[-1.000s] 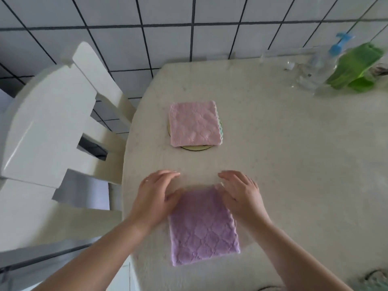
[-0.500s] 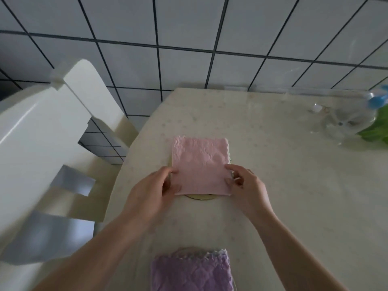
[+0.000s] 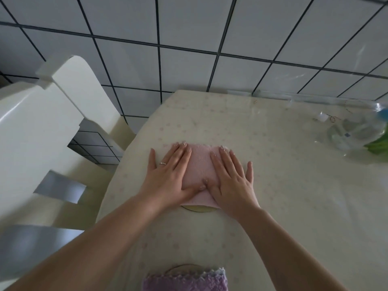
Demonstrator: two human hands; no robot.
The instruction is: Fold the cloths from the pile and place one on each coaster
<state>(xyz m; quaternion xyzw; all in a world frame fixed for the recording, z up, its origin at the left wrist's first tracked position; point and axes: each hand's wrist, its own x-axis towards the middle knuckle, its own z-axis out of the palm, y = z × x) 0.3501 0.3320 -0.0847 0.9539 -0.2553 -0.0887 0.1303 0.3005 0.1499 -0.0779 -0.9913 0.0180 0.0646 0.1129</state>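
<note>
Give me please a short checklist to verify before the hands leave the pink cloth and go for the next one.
1. Pink cloth lies on its coaster: ok, the coaster edge peeks out under the near side.
2. Left hand and right hand lie flat on the cloth, fingers straight, gripping nothing: ok.
3. Cloth is folded neatly: cannot tell, the hands cover most of it.
4. Purple cloth sits on the near coaster: ok, though the frame cuts it off.
5. Pile of remaining cloths and free coasters: cannot tell, none in view.
</note>
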